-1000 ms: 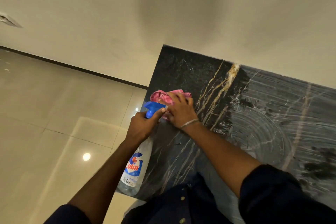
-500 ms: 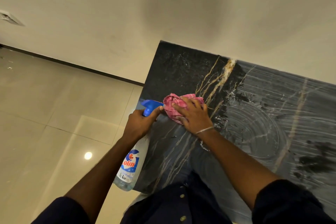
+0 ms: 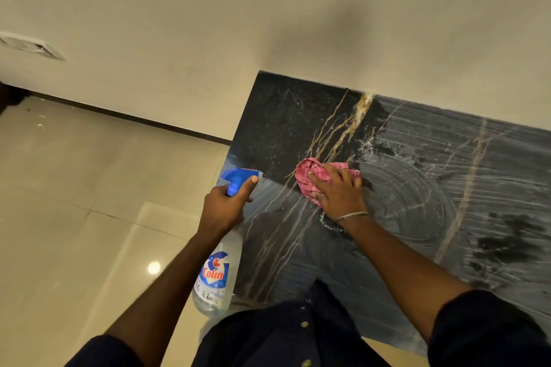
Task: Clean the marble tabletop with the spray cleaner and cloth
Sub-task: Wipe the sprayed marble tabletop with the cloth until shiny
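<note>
A black marble tabletop (image 3: 402, 247) with gold veins runs from the centre to the right, streaked with wet circular wipe marks. My right hand (image 3: 337, 191) presses a crumpled pink checked cloth (image 3: 311, 176) flat onto the marble near its left part, fingers spread over it. My left hand (image 3: 226, 208) grips the neck of a clear spray bottle (image 3: 216, 274) with a blue trigger head (image 3: 238, 177), held just off the table's left edge, bottle hanging downward.
A cream wall (image 3: 268, 24) borders the tabletop's far edge. Glossy beige floor tiles (image 3: 74, 202) lie to the left below the table, with a dark skirting strip along the wall. My dark shirt (image 3: 283, 334) is at the near edge.
My right hand has slid the cloth to the right across the marble, away from the left edge. My left hand with the bottle has stayed beside the table's left edge.
</note>
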Demonstrator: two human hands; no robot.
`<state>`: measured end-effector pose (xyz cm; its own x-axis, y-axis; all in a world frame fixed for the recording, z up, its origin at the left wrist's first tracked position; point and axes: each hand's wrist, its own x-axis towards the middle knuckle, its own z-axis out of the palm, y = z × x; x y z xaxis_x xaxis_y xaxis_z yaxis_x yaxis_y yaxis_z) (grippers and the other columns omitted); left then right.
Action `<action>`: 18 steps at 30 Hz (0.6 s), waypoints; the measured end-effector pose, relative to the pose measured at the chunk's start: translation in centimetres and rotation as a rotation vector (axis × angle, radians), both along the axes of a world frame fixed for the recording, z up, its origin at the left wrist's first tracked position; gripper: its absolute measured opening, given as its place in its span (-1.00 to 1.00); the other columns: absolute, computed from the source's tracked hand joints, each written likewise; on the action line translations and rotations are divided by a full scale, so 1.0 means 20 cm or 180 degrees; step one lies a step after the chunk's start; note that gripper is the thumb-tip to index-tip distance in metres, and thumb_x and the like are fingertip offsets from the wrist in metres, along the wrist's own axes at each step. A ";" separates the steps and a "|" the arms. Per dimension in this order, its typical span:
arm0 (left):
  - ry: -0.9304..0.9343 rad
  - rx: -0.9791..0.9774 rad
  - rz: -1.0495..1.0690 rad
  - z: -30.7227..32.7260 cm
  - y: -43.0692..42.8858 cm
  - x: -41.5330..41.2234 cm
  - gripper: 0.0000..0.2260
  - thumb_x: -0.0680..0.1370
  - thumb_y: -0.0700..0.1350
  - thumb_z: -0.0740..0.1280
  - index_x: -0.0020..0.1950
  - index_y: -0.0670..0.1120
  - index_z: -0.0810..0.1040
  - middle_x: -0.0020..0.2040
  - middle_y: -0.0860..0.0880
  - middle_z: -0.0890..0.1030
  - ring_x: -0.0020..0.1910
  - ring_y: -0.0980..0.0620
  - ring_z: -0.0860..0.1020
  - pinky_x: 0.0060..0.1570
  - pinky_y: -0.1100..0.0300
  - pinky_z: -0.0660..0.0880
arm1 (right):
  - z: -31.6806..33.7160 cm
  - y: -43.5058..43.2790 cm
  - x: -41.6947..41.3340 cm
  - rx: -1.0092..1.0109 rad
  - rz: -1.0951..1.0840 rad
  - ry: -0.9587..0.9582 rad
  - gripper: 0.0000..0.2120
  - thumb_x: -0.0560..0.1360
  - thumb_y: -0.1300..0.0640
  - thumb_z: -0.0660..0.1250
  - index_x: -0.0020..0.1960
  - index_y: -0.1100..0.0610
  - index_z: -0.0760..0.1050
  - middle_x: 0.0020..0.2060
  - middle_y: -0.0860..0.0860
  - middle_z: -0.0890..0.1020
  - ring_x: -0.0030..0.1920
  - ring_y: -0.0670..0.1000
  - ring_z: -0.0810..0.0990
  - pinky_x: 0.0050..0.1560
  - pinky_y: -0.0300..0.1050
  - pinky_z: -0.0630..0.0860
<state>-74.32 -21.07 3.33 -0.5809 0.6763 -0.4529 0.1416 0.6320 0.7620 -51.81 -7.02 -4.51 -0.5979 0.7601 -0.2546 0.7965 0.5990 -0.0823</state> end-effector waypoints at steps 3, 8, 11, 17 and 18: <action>0.0045 0.0047 -0.0035 0.01 0.01 -0.04 -0.52 0.50 0.26 0.27 -0.09 -0.17 0.63 -0.42 0.06 0.57 -0.38 0.06 0.57 -0.31 0.29 0.44 | 0.00 0.02 -0.29 -0.0058 0.0239 -0.0095 -0.47 0.58 -0.23 0.12 0.52 -0.27 0.09 0.53 0.03 0.15 0.48 0.19 0.13 0.38 0.31 0.15; 0.0086 0.0126 -0.0144 0.01 0.03 -0.14 -0.53 0.48 0.26 0.30 -0.15 -0.16 0.63 -0.50 0.08 0.54 -0.44 0.08 0.55 -0.30 0.25 0.47 | -0.03 -0.02 -0.81 -0.0330 0.0308 0.0252 -0.33 0.54 -0.16 0.26 0.55 -0.05 0.11 0.52 0.04 0.20 0.51 0.16 0.10 0.45 0.25 0.03; 0.0166 0.0158 -0.0235 0.00 0.04 -0.19 -0.52 0.48 0.27 0.29 -0.16 -0.17 0.62 -0.46 -0.01 0.55 -0.44 0.06 0.54 -0.29 0.27 0.48 | -0.10 -0.04 -0.96 -0.0371 0.0549 0.0136 -0.30 0.53 -0.09 0.28 0.57 -0.02 0.06 0.55 0.02 0.11 0.55 0.13 0.01 0.48 0.23 -0.07; 0.0099 0.0118 -0.0485 0.00 0.04 -0.22 -0.51 0.49 0.26 0.27 -0.13 -0.19 0.62 -0.44 -0.01 0.53 -0.44 0.08 0.52 -0.31 0.29 0.46 | -0.04 -0.05 -0.73 -0.0249 0.0671 0.0238 -0.48 0.57 -0.15 0.19 0.51 -0.09 0.24 0.54 0.01 0.17 0.54 0.12 0.07 0.48 0.30 0.01; 0.0088 0.0118 -0.0515 0.00 0.04 -0.22 -0.51 0.49 0.26 0.27 -0.14 -0.18 0.62 -0.46 0.04 0.53 -0.45 0.10 0.52 -0.31 0.30 0.45 | -0.03 -0.06 -0.62 -0.0183 0.0686 0.0255 -0.52 0.58 -0.15 0.15 0.48 -0.14 0.27 0.54 0.00 0.19 0.53 0.13 0.10 0.45 0.32 0.05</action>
